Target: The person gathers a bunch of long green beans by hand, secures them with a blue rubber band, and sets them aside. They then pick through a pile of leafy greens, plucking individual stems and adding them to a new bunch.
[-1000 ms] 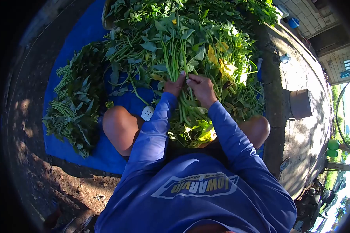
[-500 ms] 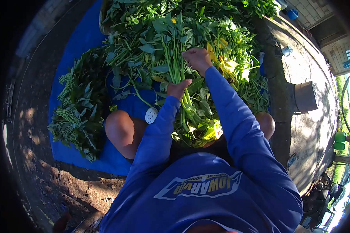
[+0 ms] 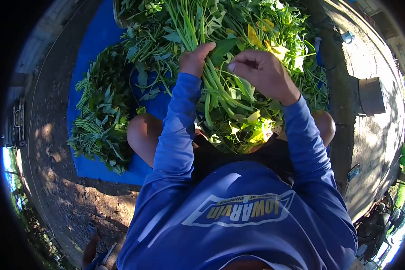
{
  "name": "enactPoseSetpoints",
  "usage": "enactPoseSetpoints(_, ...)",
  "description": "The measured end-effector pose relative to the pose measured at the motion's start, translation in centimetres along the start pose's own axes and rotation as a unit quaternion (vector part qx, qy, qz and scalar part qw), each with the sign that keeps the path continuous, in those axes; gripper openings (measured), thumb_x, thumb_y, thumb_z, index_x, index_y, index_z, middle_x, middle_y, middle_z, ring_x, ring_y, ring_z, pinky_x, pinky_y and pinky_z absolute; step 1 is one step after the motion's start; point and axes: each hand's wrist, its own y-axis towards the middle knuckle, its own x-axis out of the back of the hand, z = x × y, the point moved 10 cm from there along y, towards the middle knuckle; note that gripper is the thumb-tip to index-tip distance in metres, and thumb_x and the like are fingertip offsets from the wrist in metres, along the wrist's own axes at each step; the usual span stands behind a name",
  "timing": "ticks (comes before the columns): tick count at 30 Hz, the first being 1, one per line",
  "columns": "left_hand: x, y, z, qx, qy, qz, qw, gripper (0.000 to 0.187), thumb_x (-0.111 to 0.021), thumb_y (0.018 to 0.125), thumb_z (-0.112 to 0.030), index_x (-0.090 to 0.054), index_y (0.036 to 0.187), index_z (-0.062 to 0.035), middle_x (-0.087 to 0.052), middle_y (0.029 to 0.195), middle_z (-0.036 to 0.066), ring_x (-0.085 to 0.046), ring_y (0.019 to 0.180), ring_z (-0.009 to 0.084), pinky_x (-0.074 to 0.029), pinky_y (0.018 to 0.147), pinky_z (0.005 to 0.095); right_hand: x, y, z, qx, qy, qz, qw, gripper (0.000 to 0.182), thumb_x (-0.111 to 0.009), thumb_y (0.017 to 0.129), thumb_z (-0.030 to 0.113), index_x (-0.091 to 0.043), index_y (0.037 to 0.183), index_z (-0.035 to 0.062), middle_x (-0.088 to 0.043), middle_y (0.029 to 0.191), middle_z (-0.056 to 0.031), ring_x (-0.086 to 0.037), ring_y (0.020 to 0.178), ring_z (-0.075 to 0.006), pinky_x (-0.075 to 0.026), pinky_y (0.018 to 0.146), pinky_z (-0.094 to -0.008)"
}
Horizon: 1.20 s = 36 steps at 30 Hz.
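Left hand (image 3: 194, 60) grips smooth, slender stems (image 3: 213, 85); right hand (image 3: 265, 76) curls — hold unclear — now lower beside them than before.

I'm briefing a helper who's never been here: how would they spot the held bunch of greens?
Find the blue tarp, then the big heap of leafy greens on it. Near the heap, the left hand grips the bunch; it alone is held, its long stems side by side.

Stem bunch (image 3: 188, 33) cut off by top edge. Left hand (image 3: 193, 62): fingers mostly hidden behind it. Right hand (image 3: 266, 74): can't tell from here whether fingertips pinch anything. Blue sheet (image 3: 86, 51) partly buried under greens (image 3: 104, 105).
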Motion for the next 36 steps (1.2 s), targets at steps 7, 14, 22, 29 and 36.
enactPoseSetpoints(7,-2.6,2.0,-6.0,-0.064,-0.014,0.044,0.997,0.027,-0.083,0.084,-0.019,-0.078,0.096,0.0046,-0.076,0.084,0.01,-0.071,0.064,0.0183,-0.06,0.056,0.0347,-1.6,-5.5,6.1,0.289,-0.095,-0.123,0.945,0.018,-0.073,0.097,0.016,-0.067,0.104,0.0011,-0.071,0.091,-0.011,-0.071,0.086,-0.0268,-0.056,0.077,-0.0392)
enactPoseSetpoints(14,-3.0,1.6,-7.5,-0.023,0.04,0.1,0.994,0.029,-0.082,0.086,-0.026,-0.074,0.099,-0.0016,-0.072,0.08,0.008,-0.068,0.062,0.0178,-0.058,0.057,0.0325,-0.7,-11.0,1.6,-0.015,0.104,0.01,0.994,0.015,-0.071,0.1,0.013,-0.065,0.108,0.0017,-0.071,0.089,-0.0124,-0.073,0.077,-0.0308,-0.056,0.071,-0.0364)
enactPoseSetpoints(22,-3.0,0.9,-6.6,0.02,-0.012,0.138,0.99,0.022,-0.077,0.093,-0.028,-0.066,0.092,-0.0082,-0.062,0.074,0.003,-0.063,0.067,0.0165,-0.052,0.064,0.0305,3.8,-11.2,1.3,-0.041,0.039,-0.048,0.997,0.021,-0.076,0.091,0.014,-0.075,0.107,-0.0002,-0.072,0.1,-0.0169,-0.069,0.085,-0.0366,-0.056,0.077,-0.0435)
enactPoseSetpoints(29,-3.4,0.1,-5.1,0.057,-0.006,0.156,0.986,0.024,-0.075,0.094,-0.03,-0.068,0.097,-0.0072,-0.071,0.079,0.007,-0.067,0.067,0.0174,-0.056,0.064,0.0309,0.6,-1.4,2.9,0.214,-0.148,-0.141,0.955,0.026,-0.073,0.091,0.023,-0.076,0.107,0.003,-0.074,0.101,-0.0166,-0.071,0.083,-0.0346,-0.057,0.076,-0.0441)
enactPoseSetpoints(36,-3.0,-2.2,-5.6,0.079,0.04,0.16,0.983,0.027,-0.075,0.094,-0.031,-0.069,0.1,-0.0062,-0.072,0.081,0.007,-0.069,0.067,0.018,-0.057,0.06,0.031,2.0,4.5,3.3,0.174,-0.138,-0.014,0.975,0.035,-0.078,0.09,0.035,-0.076,0.105,0.0034,-0.074,0.086,-0.0121,-0.071,0.079,-0.0257,-0.056,0.076,-0.038)
